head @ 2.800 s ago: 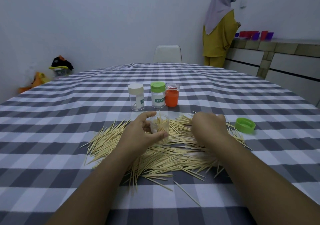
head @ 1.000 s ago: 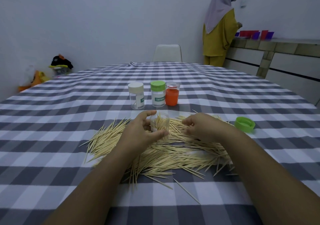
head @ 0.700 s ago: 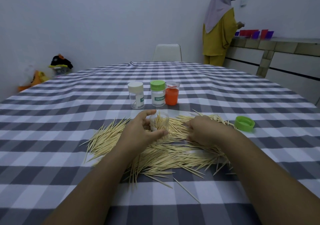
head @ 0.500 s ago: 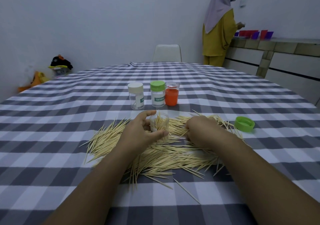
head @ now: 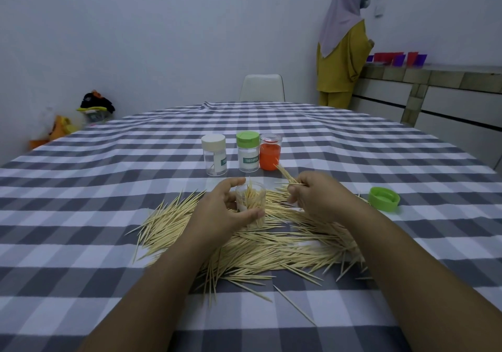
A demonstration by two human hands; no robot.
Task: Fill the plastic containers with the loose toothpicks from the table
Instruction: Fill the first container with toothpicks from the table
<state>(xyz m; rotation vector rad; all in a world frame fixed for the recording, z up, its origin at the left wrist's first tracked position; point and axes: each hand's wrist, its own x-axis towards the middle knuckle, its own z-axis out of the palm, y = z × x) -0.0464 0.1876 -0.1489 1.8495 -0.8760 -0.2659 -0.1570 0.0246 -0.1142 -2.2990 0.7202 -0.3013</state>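
Observation:
A wide heap of loose toothpicks (head: pixel 271 245) lies on the checked tablecloth (head: pixel 108 216) in front of me. My left hand (head: pixel 220 213) grips a clear open container (head: pixel 251 199) standing upright in the heap, with several toothpicks inside it. My right hand (head: pixel 317 197) is lifted just right of the container and pinches a small bunch of toothpicks (head: pixel 286 175) that points up and to the left. Behind stand a white-lidded container (head: pixel 214 154), a green-lidded container (head: pixel 247 154) and an orange container (head: pixel 270 152).
A loose green lid (head: pixel 384 199) lies on the cloth to the right of the heap. A white chair (head: pixel 262 87) stands at the table's far side. A person in yellow (head: pixel 342 50) stands at a counter (head: pixel 434 80) at the back right.
My right hand has come up off the heap with a small bunch of toothpicks pinched in it. My left hand has kept hold of the clear container.

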